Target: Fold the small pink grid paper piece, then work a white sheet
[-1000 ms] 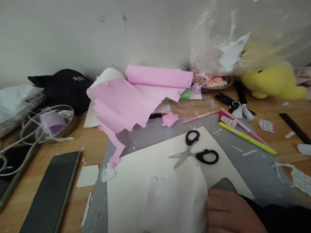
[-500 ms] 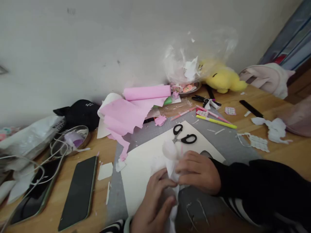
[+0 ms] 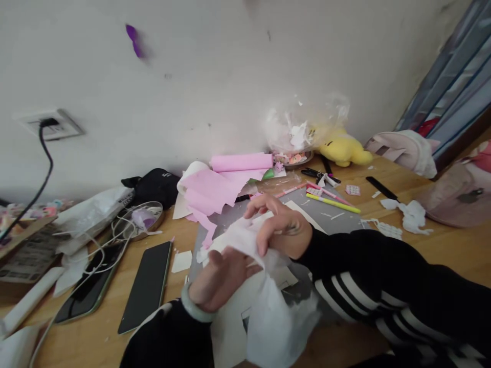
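Note:
A thin, crumpled white tissue (image 3: 282,322) hangs over the sheet of white paper (image 3: 230,327), spreading down toward the front edge of the table. My right hand (image 3: 282,227), fingers curled, grips its upper part. Below and to the left, my left hand (image 3: 224,278) is turned palm up with the thumb apart; its fingers reach under the tissue, and their tips are partly covered. Under both hands the grey mat (image 3: 333,217) shows around the paper. The scissors are hidden from view.
Pink paper (image 3: 215,186) lies beyond my hands. Leftward are a phone (image 3: 146,286), a second phone with a white cable, and a bowl (image 3: 155,217). Pens, including a yellow one (image 3: 333,203), lie to the right, near a yellow plush toy (image 3: 343,148) and a pink bag (image 3: 456,194).
My hands have risen, and the tissue is now spread out and hanging. My left hand has turned palm up. The camera view has shifted left, and the scissors have gone out of sight.

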Demonstrator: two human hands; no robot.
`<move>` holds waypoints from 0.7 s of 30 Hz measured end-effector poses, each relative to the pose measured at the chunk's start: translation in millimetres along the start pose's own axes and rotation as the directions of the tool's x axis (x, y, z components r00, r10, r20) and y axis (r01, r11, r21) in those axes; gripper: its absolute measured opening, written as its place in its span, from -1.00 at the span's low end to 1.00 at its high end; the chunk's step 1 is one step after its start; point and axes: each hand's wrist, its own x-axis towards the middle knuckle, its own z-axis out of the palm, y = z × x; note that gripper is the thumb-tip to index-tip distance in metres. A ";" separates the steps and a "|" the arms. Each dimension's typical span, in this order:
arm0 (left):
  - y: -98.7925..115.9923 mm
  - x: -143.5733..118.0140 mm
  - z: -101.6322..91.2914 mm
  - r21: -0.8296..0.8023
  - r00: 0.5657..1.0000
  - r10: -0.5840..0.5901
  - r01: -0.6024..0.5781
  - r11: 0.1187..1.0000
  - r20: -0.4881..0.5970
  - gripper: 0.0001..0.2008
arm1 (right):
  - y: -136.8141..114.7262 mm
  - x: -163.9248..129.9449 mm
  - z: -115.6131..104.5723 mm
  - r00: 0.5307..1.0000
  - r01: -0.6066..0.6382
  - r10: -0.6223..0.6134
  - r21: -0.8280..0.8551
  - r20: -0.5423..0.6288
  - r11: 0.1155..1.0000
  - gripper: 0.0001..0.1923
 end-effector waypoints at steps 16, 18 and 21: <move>-47.7 11.6 -11.5 -0.111 0.995 -0.096 0.099 0.989 0.033 -0.50 | 29.8 -42.2 46.2 0.757 -0.457 0.654 0.712 -0.003 0.532 -0.70; -52.7 10.8 -15.1 -0.058 0.994 -0.076 0.071 0.996 -0.084 -0.59 | 27.4 -45.0 46.8 0.768 -0.466 0.640 0.701 0.017 0.540 -0.73; -56.5 12.6 -17.0 -0.051 0.941 -0.003 -0.015 0.999 -0.338 -0.69 | 30.2 -46.8 44.2 0.758 -0.473 0.649 0.629 -0.066 0.617 -0.80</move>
